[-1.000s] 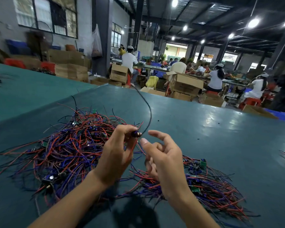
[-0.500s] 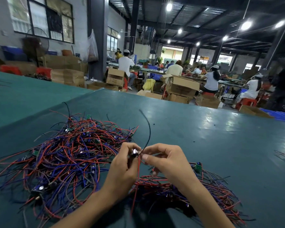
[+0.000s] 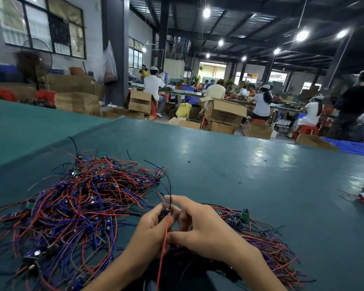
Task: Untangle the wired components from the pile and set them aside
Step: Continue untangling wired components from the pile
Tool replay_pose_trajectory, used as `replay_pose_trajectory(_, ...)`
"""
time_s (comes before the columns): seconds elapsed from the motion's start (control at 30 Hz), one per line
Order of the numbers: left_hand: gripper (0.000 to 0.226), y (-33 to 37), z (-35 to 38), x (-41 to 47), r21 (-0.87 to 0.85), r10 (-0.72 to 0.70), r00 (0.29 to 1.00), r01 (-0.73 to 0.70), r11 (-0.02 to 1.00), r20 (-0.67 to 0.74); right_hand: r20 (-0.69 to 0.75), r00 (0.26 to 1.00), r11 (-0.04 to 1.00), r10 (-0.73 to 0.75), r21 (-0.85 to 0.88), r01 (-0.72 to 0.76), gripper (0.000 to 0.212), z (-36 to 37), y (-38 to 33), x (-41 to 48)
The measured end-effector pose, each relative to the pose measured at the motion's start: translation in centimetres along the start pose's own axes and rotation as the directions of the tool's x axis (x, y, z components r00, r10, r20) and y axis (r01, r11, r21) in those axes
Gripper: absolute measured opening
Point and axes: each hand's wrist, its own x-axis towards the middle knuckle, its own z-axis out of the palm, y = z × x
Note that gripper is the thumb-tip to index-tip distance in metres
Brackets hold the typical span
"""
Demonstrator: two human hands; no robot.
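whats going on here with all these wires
A person is picking apart tangled wired parts on a teal table. The left hand and right hand together pinch one small component, its black wire arcing up and its red wire hanging down. The big tangle lies to the left; a smaller pile sits by the right hand.

One head-worn view faces forward and down, close above the left hand (image 3: 152,234) and right hand (image 3: 204,229), with the surface (image 3: 240,175) beyond.

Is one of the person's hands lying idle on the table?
No, the left hand and the right hand meet above the wires, both pinching one small wired piece.
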Motion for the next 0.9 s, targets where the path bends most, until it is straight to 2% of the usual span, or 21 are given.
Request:
replay_pose_trajectory(0.07, 0.012, -0.1, -0.1, 0.1, -0.084, -0.07, 0.997, 0.072, 0.994, 0.025, -0.051, 0.999, 0.998, -0.005, 0.07, 0.008, 0.054, 0.1, 0.0, 0.0)
replay_pose_trajectory(0.2, 0.027, -0.2, -0.3, 0.2, -0.113, -0.066, 0.997, 0.071, 0.991, 0.049, -0.074, 0.997, 0.988, -0.016, 0.153, 0.028, 0.043, 0.3, 0.0, 0.0)
replay_pose_trajectory(0.33, 0.018, 0.7, -0.7, 0.3, -0.099, -0.022, 0.996, 0.031, 0.995, 0.091, -0.121, 0.992, 0.977, -0.032, 0.205, 0.056, 0.022, 0.8, 0.3, 0.2)
replay_pose_trajectory(0.43, 0.008, 0.9, -1.3, 0.4, -0.012, -0.027, 0.998, 0.028, 1.0, 0.065, -0.145, 0.989, 0.93, 0.006, 0.366, 0.048, 0.02, 1.3, 0.4, 0.2)
replay_pose_trajectory(0.63, 0.008, 2.1, -1.7, 0.4, -0.164, -0.213, 0.967, 0.234, 0.958, 0.137, -0.166, 0.98, 0.815, 0.111, 0.579, 0.006, 0.006, 1.7, 0.5, 0.2)
replay_pose_trajectory(0.73, 0.016, 1.7, -1.9, 0.5, -0.087, -0.191, 0.975, 0.201, 0.976, 0.111, -0.21, 0.959, 0.763, 0.191, 0.646, -0.011, 0.007, 2.0, 0.6, 0.4)
replay_pose_trajectory(0.9, 0.021, 1.3, -2.5, 0.7, -0.084, -0.105, 0.988, 0.115, 0.99, 0.111, -0.208, 0.937, 0.649, 0.281, 0.76, -0.027, 0.011, 2.5, 0.7, 0.3)
